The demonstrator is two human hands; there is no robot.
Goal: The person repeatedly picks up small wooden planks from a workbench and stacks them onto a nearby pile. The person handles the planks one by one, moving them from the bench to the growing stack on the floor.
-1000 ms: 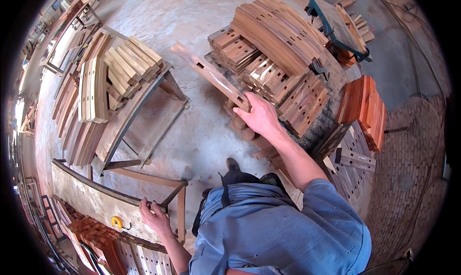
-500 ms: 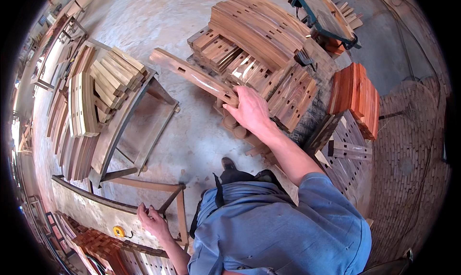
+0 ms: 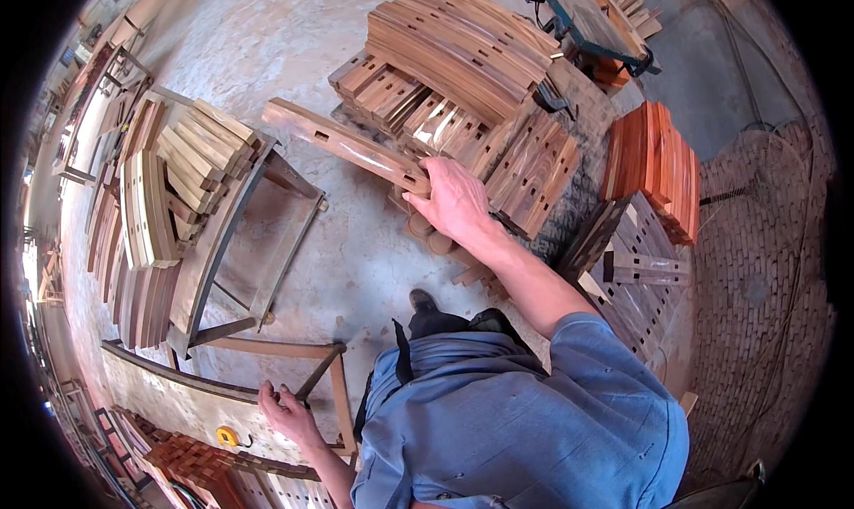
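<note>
A long brown wooden slat with a dark slot cut in its face is gripped at its near end by my right hand. It points up and to the left, held above the floor. Just beyond lies a big stack of slotted wooden slats, partly behind my hand. Lower left, my left hand hovers by the edge of a bench, its fingers loosely bent and apart with nothing in them. A yellow tape measure rests on that bench near the hand.
A metal-legged table at the left carries piled pale slats. Reddish boards and dark slotted boards stand at the right. A green-edged machine table is at the back. Reddish blocks lie beyond the bench.
The view has shifted slightly. The slat, still in my right hand, sits a little farther left and its slotted face shows more. My left hand has hardly moved.
</note>
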